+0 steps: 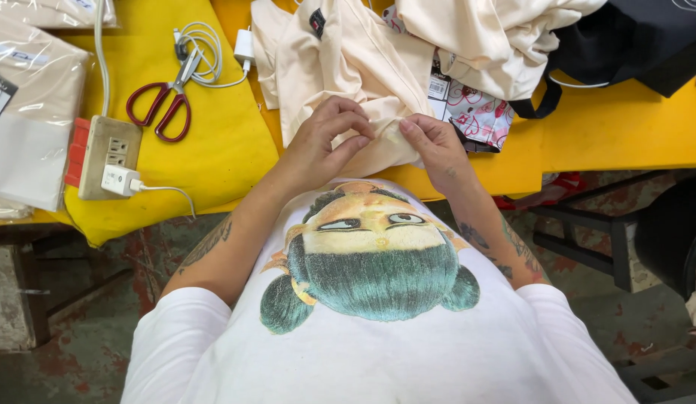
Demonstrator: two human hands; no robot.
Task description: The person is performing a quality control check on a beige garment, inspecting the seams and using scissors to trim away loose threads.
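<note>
My left hand (325, 142) and my right hand (435, 146) meet at the near edge of a cream cloth garment (348, 67) that lies on the yellow table (617, 127). Both hands pinch a fold of this cloth between thumb and fingers, just above my white printed shirt. The rest of the cream cloth spreads away from me toward the table's back.
Red-handled scissors (165, 105) lie to the left beside a white cable and charger (213, 49). A power strip (105, 153) with a white plug sits at the left edge. Folded cream cloth (30, 112) lies far left; patterned cloth (479, 112) and dark cloth (632, 37) lie right.
</note>
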